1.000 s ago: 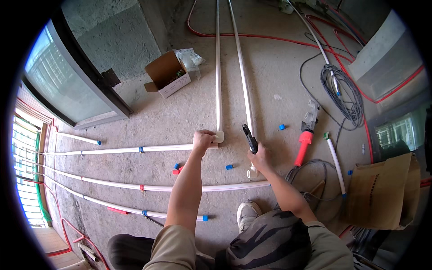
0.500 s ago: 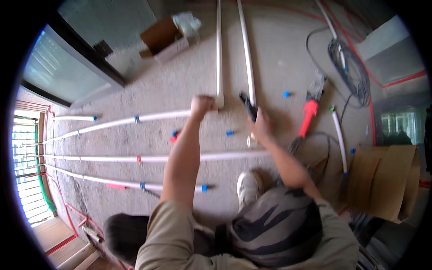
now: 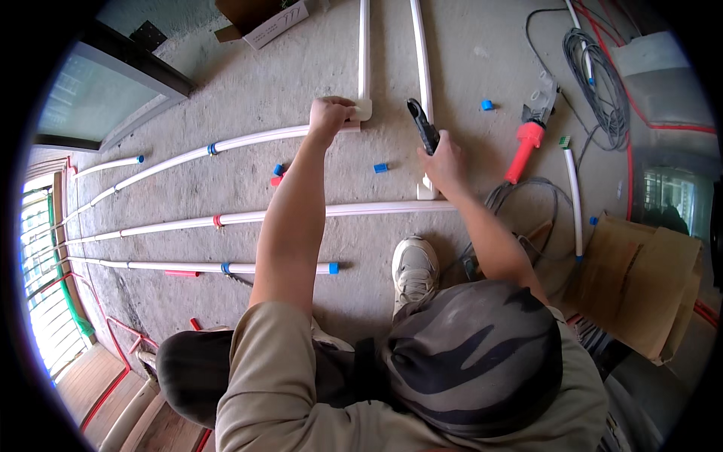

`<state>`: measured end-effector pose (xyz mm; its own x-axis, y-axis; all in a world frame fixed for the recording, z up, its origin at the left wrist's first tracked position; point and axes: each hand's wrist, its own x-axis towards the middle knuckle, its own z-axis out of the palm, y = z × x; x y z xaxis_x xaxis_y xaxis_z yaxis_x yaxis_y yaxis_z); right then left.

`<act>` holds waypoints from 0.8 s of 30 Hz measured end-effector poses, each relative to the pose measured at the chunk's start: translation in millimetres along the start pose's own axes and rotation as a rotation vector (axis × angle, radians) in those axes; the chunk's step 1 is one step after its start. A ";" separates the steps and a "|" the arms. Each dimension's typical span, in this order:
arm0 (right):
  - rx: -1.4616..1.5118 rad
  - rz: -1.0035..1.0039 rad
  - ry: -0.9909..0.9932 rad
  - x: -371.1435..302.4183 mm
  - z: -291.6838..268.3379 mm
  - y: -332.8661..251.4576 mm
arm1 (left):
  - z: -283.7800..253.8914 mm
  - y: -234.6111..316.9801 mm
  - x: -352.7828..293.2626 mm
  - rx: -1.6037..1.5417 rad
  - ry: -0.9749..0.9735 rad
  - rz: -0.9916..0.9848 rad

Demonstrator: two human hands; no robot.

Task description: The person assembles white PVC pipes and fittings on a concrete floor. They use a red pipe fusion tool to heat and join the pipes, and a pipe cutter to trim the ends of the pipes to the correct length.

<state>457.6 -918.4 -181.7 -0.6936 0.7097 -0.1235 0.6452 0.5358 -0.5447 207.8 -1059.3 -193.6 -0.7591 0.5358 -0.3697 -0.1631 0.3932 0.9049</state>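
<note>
My left hand (image 3: 330, 120) is closed on a white elbow fitting (image 3: 364, 111). There a long white pipe (image 3: 364, 45) running away from me meets another white pipe (image 3: 256, 140) coming from the left. My right hand (image 3: 446, 167) grips a black hand tool (image 3: 422, 126) whose exact kind I cannot make out. It lies against or just above a second lengthwise white pipe (image 3: 420, 60); whether they touch is unclear. Just below that hand, a white fitting (image 3: 427, 191) sits near the end of a crosswise white pipe (image 3: 346, 211).
A red-handled corded tool (image 3: 523, 151) with a metal head lies to the right, by a coiled grey cable (image 3: 595, 83). Blue pieces (image 3: 381, 168) are scattered on the concrete floor. A cardboard box (image 3: 633, 279) stands at the right, and an open box (image 3: 260, 22) at the far left.
My view has shifted, so the floor and pipes sit higher in it and look sharper. My left hand stays on the elbow fitting, and my right still holds the black tool.
</note>
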 end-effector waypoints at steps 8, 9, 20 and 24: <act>-0.046 0.084 -0.017 -7.5 -27.6 -4.7 | 7.3 9.9 -8.0 -0.177 -0.011 -0.077; -0.060 0.086 -0.030 -8.3 -35.5 -17.8 | -1.4 17.0 -8.2 -0.152 -0.011 -0.063; 0.051 -0.023 0.146 -22.2 -31.6 -24.6 | -7.9 37.7 -31.1 -0.002 0.039 -0.036; 0.055 -0.041 0.172 -25.9 -27.2 -21.7 | -9.5 37.9 -32.7 -0.013 0.037 -0.070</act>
<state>470.2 -936.0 -144.1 -0.6509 0.7581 0.0413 0.5954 0.5434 -0.5918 220.5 -1069.0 -145.3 -0.7683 0.4790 -0.4246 -0.2250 0.4189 0.8797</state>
